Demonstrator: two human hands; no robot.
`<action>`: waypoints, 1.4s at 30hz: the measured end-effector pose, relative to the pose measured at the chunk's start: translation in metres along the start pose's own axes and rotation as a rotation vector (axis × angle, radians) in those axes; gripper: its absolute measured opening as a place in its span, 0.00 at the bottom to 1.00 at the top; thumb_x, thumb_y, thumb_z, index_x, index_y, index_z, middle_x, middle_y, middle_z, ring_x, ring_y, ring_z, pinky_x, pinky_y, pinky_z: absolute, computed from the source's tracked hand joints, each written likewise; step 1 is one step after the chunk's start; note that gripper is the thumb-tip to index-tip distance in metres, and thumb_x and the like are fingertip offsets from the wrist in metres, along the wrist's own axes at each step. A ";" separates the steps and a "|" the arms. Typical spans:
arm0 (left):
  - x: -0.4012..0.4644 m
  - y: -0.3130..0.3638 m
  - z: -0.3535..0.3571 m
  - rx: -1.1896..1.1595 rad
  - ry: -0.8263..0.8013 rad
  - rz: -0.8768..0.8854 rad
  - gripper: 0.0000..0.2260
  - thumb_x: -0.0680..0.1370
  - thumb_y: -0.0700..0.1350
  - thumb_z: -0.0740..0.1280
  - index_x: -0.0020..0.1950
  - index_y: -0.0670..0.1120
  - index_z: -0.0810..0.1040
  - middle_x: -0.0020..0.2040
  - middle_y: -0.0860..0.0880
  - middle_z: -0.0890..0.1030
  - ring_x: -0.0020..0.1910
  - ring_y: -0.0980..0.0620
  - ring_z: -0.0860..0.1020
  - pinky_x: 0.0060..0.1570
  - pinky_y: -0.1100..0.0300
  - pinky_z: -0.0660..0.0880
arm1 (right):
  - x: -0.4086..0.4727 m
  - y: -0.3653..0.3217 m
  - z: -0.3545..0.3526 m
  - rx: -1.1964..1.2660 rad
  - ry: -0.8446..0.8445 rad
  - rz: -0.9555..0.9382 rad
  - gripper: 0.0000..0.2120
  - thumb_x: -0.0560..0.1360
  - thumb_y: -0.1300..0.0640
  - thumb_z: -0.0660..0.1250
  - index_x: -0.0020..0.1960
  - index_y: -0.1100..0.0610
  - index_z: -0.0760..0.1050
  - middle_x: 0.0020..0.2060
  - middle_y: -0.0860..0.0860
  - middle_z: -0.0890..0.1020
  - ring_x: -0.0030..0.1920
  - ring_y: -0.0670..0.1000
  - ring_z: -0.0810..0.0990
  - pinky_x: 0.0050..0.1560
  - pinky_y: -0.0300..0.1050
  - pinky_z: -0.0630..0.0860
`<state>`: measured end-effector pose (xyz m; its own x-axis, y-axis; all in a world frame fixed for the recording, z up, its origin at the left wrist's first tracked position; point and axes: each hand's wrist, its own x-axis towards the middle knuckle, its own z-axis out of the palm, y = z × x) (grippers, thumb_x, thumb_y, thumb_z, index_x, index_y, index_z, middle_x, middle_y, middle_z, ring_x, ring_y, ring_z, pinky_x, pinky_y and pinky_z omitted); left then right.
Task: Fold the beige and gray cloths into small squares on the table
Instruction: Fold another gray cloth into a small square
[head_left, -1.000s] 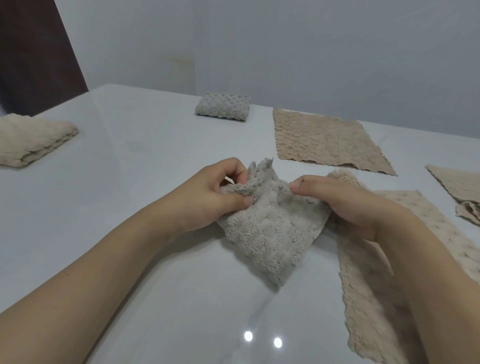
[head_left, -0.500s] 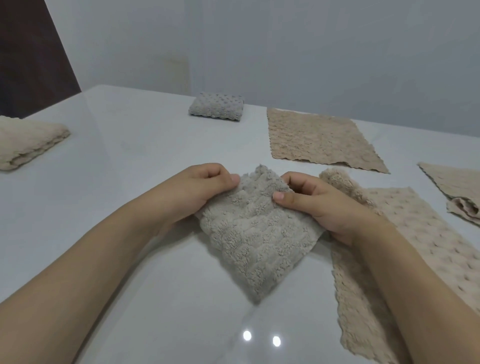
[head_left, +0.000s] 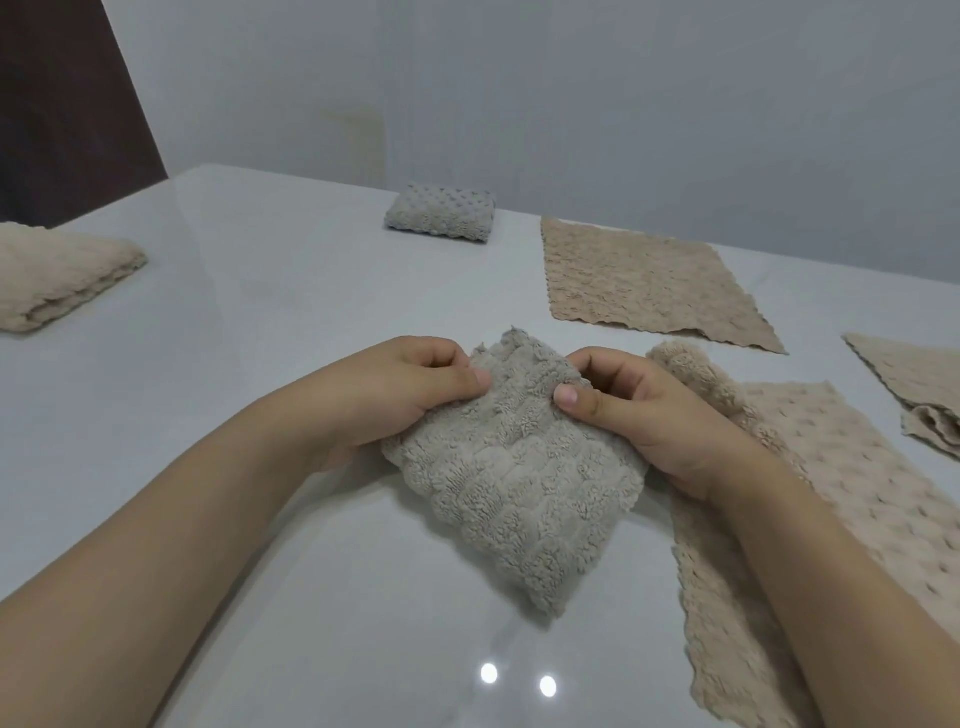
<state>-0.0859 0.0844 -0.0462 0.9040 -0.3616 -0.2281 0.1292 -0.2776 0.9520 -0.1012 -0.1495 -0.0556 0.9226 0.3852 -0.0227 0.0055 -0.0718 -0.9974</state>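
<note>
Count log | gray cloths: 2, one folded cloth in hand (head_left: 514, 478), one folded square at far edge (head_left: 440, 213) | beige cloths: 4, one folded (head_left: 57, 275), three lying open (head_left: 649, 280) (head_left: 852, 467) (head_left: 919, 384) | hands: 2 (head_left: 410, 389) (head_left: 639, 410) | table: 1 (head_left: 260, 312)

The surface (head_left: 249, 322) lies bare across the frame's centre left and along the bottom middle. Obstacles: a folded beige cloth (head_left: 57, 275) at far left, a folded gray cloth (head_left: 440, 213) at upper centre, and flat beige cloths (head_left: 649, 280) crowding the right.
</note>
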 end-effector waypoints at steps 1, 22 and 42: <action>0.002 -0.002 0.000 0.055 0.054 -0.001 0.09 0.77 0.50 0.70 0.40 0.48 0.77 0.34 0.49 0.77 0.32 0.51 0.74 0.33 0.60 0.69 | 0.000 0.000 -0.001 -0.035 0.007 0.002 0.04 0.72 0.55 0.71 0.45 0.55 0.80 0.42 0.53 0.83 0.42 0.51 0.82 0.44 0.43 0.79; 0.003 -0.005 0.016 -0.001 0.042 0.350 0.06 0.73 0.49 0.68 0.43 0.48 0.74 0.37 0.48 0.71 0.34 0.53 0.68 0.29 0.63 0.66 | -0.003 -0.017 -0.004 -0.155 -0.013 0.176 0.25 0.73 0.47 0.70 0.59 0.67 0.74 0.56 0.59 0.82 0.58 0.59 0.81 0.64 0.58 0.73; 0.004 -0.007 0.014 0.069 0.028 0.340 0.10 0.71 0.54 0.70 0.44 0.48 0.77 0.40 0.49 0.75 0.38 0.52 0.71 0.39 0.57 0.67 | -0.002 -0.012 0.003 0.063 0.050 0.159 0.13 0.73 0.55 0.69 0.55 0.58 0.80 0.49 0.57 0.85 0.47 0.55 0.83 0.51 0.49 0.80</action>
<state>-0.0891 0.0723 -0.0571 0.9017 -0.4191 0.1063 -0.2082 -0.2053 0.9563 -0.1044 -0.1469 -0.0434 0.9279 0.3273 -0.1787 -0.1649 -0.0696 -0.9838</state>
